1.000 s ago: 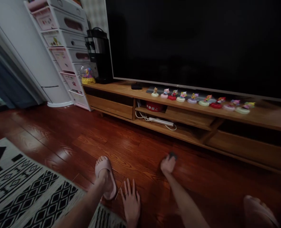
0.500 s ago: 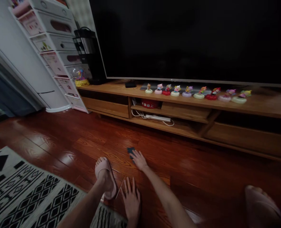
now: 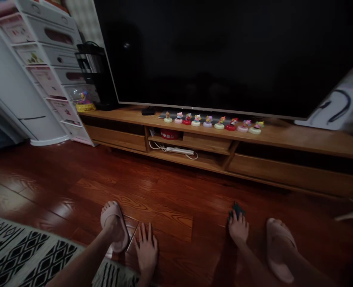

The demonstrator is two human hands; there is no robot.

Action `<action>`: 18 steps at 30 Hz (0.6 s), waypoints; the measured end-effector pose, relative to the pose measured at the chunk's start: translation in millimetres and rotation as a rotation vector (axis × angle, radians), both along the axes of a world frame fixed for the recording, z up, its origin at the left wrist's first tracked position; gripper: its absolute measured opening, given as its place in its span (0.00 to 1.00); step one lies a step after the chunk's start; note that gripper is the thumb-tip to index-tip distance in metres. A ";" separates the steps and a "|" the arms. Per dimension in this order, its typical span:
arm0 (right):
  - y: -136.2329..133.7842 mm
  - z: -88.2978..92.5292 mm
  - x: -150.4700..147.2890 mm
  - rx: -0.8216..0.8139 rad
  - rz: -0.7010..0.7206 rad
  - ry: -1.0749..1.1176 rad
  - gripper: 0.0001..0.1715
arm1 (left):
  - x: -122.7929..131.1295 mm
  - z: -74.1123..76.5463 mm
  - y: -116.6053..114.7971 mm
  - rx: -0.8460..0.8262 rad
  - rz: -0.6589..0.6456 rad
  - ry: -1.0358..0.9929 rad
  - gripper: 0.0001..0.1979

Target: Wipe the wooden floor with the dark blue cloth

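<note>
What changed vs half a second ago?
Right hand swept the dark cloth rightward across the floor, from near the left slipper to near the right one. The view swung right too. No visible release. Unchanged: left hand flat on the floor, figurines lined up.

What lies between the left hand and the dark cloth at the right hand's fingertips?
In the head view, only wooden floor shows between the left hand and the dark cloth.
</note>
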State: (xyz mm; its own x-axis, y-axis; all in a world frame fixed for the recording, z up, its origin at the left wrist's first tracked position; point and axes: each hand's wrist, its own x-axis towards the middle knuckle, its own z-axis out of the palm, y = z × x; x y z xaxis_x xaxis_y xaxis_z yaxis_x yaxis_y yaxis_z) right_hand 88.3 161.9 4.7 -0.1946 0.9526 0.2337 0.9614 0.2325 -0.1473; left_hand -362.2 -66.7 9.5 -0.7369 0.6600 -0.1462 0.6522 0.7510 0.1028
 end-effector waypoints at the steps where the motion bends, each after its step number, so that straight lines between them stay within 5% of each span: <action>1: 10.2 2.6 15.0 -0.005 -0.023 -0.002 0.20 | 0.0 3.0 -0.6 -0.011 0.009 0.024 0.30; 3: 16.1 5.4 31.2 -0.017 -0.053 -0.006 0.22 | -0.3 9.0 -1.9 -0.032 0.012 0.065 0.30; 6: -10.7 0.6 22.2 -0.093 0.039 -0.026 0.26 | 1.2 15.3 -3.0 -0.028 0.005 0.140 0.30; 13: -125.4 -46.0 -51.1 -0.293 0.515 0.151 0.40 | 9.0 19.5 -0.9 -0.048 -0.035 0.163 0.28; 18: -158.7 -31.5 -113.3 -0.175 0.658 0.262 0.47 | 6.9 21.8 -4.8 -0.127 0.025 0.143 0.25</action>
State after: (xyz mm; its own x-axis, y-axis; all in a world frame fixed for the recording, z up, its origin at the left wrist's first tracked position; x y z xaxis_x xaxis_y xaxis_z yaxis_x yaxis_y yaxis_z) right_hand -25.0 3.2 -26.8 -0.6988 0.6851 0.2057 0.5585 0.7023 -0.4414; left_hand -355.3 -71.5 31.3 -0.7718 0.6244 -0.1202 0.6347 0.7679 -0.0861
